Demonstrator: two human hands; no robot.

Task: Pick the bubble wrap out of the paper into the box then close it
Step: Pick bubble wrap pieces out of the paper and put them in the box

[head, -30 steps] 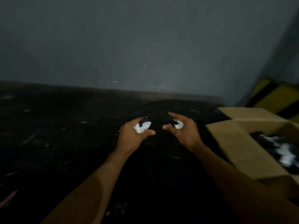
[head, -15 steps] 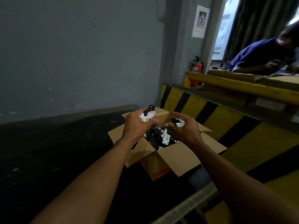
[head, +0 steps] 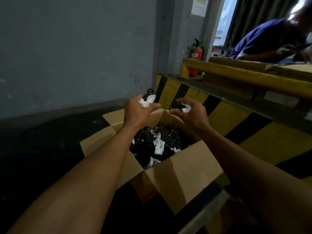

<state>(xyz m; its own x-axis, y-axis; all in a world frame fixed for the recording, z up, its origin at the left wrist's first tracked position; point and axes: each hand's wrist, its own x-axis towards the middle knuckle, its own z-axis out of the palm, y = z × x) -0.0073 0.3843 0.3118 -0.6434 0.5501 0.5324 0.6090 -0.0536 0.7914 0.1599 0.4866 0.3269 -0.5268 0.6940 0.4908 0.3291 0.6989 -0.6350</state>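
A warehouse or loading-dock area, indicated by the bare grey concrete wall [head: 76, 48], the dark scuffed floor [head: 42, 141] and the raised platform edge painted in yellow-and-black hazard stripes [head: 236, 122]. A yellow steel guard rail [head: 244, 73] runs along the platform, a red fire extinguisher [head: 196, 56] stands at the wall corner beneath a posted notice [head: 200, 5], and wooden pallets or crates [head: 236, 62] sit behind the rail, where a second person in a blue shirt [head: 266, 39] leans over them. An open corrugated cardboard box [head: 182, 174] filled with packing material rests on the floor, consistent with a packing or shipping workplace.
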